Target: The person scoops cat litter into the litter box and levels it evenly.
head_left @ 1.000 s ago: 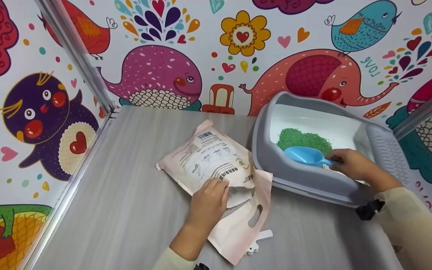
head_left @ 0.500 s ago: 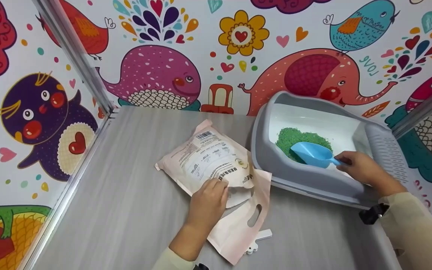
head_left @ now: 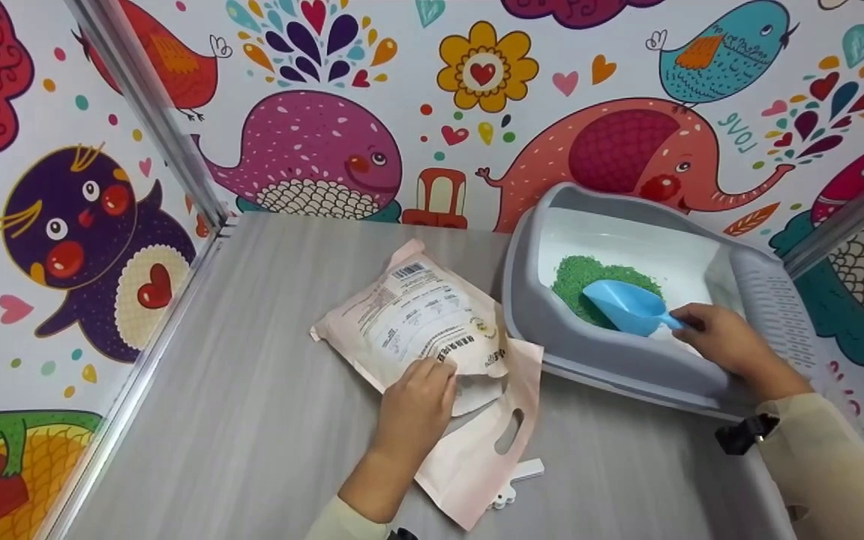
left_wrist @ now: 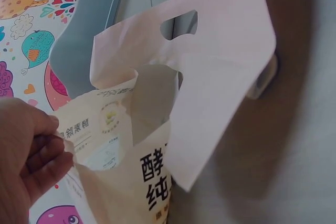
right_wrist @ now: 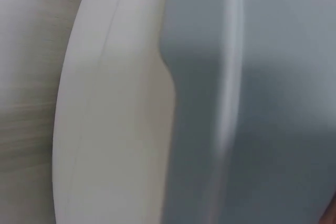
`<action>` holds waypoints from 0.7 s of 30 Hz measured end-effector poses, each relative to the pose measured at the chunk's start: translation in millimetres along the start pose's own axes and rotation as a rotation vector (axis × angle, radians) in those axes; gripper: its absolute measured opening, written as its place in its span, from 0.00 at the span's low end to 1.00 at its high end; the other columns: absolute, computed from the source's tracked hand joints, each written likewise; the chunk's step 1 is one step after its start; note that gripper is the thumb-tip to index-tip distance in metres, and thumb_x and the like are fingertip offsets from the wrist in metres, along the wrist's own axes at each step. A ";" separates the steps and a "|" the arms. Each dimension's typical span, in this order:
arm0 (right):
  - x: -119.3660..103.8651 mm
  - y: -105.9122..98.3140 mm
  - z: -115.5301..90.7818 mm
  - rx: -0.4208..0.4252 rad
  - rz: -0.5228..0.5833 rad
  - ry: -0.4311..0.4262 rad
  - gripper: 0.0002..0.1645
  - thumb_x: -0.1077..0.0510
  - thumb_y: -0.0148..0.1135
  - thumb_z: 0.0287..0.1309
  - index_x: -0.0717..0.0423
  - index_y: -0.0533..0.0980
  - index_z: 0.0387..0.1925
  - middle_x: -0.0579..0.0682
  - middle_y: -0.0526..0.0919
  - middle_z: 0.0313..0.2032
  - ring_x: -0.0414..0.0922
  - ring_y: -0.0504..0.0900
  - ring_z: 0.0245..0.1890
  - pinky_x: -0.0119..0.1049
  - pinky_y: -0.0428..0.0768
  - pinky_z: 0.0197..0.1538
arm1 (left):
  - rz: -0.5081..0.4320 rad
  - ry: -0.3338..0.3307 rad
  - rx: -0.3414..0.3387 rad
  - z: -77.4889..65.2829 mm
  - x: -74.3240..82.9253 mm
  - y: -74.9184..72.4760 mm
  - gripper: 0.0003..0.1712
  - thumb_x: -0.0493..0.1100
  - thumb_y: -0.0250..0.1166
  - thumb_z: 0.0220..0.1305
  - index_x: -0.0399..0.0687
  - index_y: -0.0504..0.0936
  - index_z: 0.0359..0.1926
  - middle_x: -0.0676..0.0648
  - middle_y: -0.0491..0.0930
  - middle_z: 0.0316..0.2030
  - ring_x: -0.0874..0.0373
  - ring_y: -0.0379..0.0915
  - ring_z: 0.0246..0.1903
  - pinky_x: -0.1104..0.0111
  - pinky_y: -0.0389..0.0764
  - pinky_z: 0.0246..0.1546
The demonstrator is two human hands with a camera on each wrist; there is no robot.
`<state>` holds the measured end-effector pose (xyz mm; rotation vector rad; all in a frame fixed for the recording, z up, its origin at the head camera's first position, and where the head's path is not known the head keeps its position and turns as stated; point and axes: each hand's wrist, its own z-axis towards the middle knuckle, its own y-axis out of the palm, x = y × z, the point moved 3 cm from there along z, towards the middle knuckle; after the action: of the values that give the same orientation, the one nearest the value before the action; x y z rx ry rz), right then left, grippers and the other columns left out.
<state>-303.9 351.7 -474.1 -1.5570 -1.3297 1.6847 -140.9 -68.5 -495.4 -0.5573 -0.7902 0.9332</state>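
My right hand [head_left: 721, 337] grips the handle of a blue scoop [head_left: 627, 306], which is tilted over green pellets [head_left: 582, 277] in a grey and white litter box [head_left: 589, 349]. The right wrist view is filled by the box's outer wall [right_wrist: 283, 98], with the scoop out of sight. On the left, my left hand [head_left: 415, 401] pinches the edge of a pale pink bag [head_left: 409, 322] lying on the table. The left wrist view has thumb and fingers at the rim of the bag's opening [left_wrist: 152, 103], beside a flap with a cut-out handle.
A small white object [head_left: 518, 480] sticks out from under the bag's handle flap. The grey tabletop [head_left: 237, 360] meets a patterned wall [head_left: 327, 150] at the back. A metal post [head_left: 177, 112] stands in the left corner.
My right hand has moved slightly right, and the scoop with it. The scoop has tilted, so more of its inside shows. The left hand and the bag have stayed in place.
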 end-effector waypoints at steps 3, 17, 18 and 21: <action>-0.5 -1.3 -3.8 0.086 0.012 0.004 0.21 0.56 0.57 0.65 0.64 0.74 0.55 0.62 0.82 0.48 0.53 0.78 0.45 0.36 0.79 0.43 | 0.003 -0.004 -0.002 -0.5 0.0 0.3 0.04 0.41 0.66 0.59 0.48 0.83 0.36 0.52 0.81 0.32 0.59 0.78 0.35 0.68 0.82 0.32; -19.8 -4.6 -39.5 0.393 0.177 -0.005 0.26 0.50 0.55 0.67 0.57 0.71 0.62 0.60 0.78 0.52 0.19 0.68 0.42 0.08 0.67 0.41 | 0.011 -0.005 0.005 -1.4 0.0 1.3 0.04 0.41 0.67 0.59 0.48 0.83 0.35 0.52 0.81 0.32 0.59 0.79 0.34 0.67 0.82 0.30; -23.1 -5.1 -42.1 0.407 0.187 -0.002 0.26 0.51 0.55 0.67 0.56 0.71 0.62 0.60 0.77 0.53 0.20 0.69 0.43 0.08 0.68 0.41 | 0.011 -0.006 0.005 -1.8 -0.3 1.2 0.04 0.41 0.67 0.59 0.48 0.83 0.35 0.52 0.81 0.32 0.58 0.79 0.34 0.67 0.82 0.30; -34.6 -7.1 -51.0 0.454 0.211 -0.012 0.25 0.53 0.56 0.66 0.54 0.71 0.62 0.56 0.77 0.53 0.24 0.70 0.43 0.08 0.69 0.43 | 0.007 -0.011 0.003 -3.2 -0.9 1.6 0.04 0.41 0.67 0.58 0.48 0.83 0.35 0.52 0.81 0.32 0.58 0.79 0.34 0.66 0.82 0.30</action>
<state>-249.8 341.6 -445.5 -1.4484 -0.7305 1.9559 -139.4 -68.8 -498.8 -0.5530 -0.7971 0.9450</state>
